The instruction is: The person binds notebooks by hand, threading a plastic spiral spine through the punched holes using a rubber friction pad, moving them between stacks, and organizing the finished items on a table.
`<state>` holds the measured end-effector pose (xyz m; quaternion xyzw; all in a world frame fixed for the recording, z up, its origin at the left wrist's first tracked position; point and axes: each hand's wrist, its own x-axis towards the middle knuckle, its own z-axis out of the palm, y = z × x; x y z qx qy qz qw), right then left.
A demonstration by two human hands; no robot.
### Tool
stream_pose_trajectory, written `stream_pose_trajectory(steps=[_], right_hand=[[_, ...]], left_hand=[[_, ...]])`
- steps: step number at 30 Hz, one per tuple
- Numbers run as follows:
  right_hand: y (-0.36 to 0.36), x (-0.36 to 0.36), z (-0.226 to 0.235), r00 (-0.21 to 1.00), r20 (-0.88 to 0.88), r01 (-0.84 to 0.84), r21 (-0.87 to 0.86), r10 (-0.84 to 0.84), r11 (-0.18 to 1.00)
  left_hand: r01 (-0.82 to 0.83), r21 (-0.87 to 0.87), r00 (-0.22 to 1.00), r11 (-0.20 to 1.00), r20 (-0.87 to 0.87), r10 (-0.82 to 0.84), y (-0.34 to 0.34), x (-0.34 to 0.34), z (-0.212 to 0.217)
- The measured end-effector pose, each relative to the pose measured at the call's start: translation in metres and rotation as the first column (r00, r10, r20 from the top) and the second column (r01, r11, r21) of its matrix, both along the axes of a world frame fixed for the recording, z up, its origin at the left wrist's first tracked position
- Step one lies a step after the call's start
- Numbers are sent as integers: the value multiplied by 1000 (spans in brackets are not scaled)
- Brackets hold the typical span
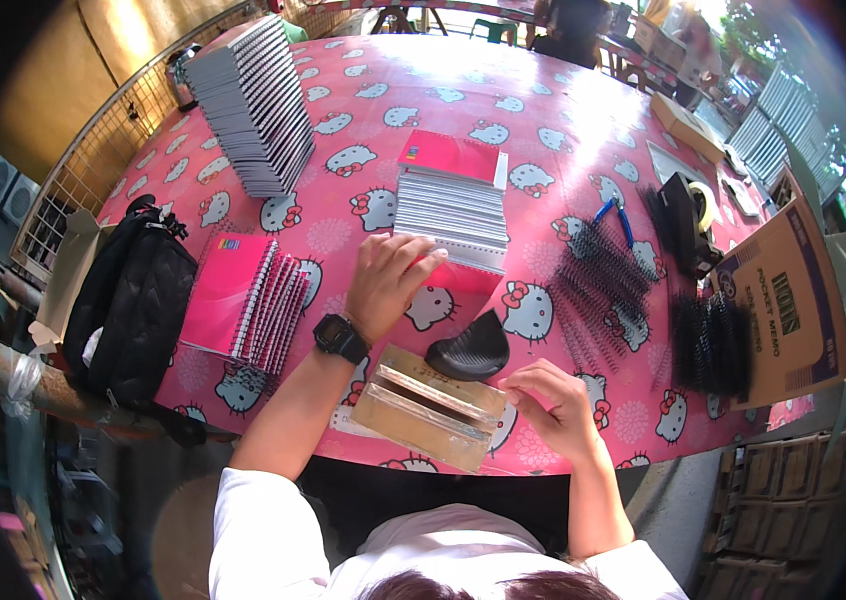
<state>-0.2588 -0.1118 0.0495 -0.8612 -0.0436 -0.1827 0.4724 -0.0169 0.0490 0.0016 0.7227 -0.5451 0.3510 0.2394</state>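
My left hand (390, 280), with a black watch on the wrist, has its fingers closed over the near left edge of a stack of pink-covered, unbound notepads (451, 212). My right hand (555, 405) is held with thumb and forefinger together at the right end of a grooved wooden block (423, 412); anything pinched there is too small to make out. Between the hands sits a black, rounded, ridged piece (469, 348), touching or close to the block. Loose black spiral binding coils (603, 280) lie to the right of the notepads.
Spiral-bound pink notebooks (243, 300) and a black bag (133, 300) lie left. Behind them rises a tall notebook stack (251, 110). Blue-handled pliers (623, 222), more coils (708, 345), a tape dispenser (683, 215) and a cardboard box (788, 300) are right. People are in the background.
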Motion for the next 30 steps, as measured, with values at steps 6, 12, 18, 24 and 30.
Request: stream_pose_trajectory(steps=[6, 12, 18, 24, 30], right_hand=[[13, 12, 11, 999, 3, -32, -13, 32, 999], [16, 9, 4, 999, -18, -32, -35, 31, 999], [-10, 49, -10, 962, -56, 272, 104, -267, 957], [-4, 75, -40, 958, -170, 266, 215, -232, 940], [5, 80, -38, 962, -168, 252, 260, -213, 932]], left_hand=[[45, -43, 998, 998, -42, -47, -4, -3, -1], [78, -50, 996, 996, -37, -80, 0, -4, 1], [94, -93, 995, 991, -23, -96, 0, -5, 2], [90, -97, 994, 991, -48, -95, -2, -5, 4], [102, -121, 992, 987, -66, -111, -2, -4, 1]])
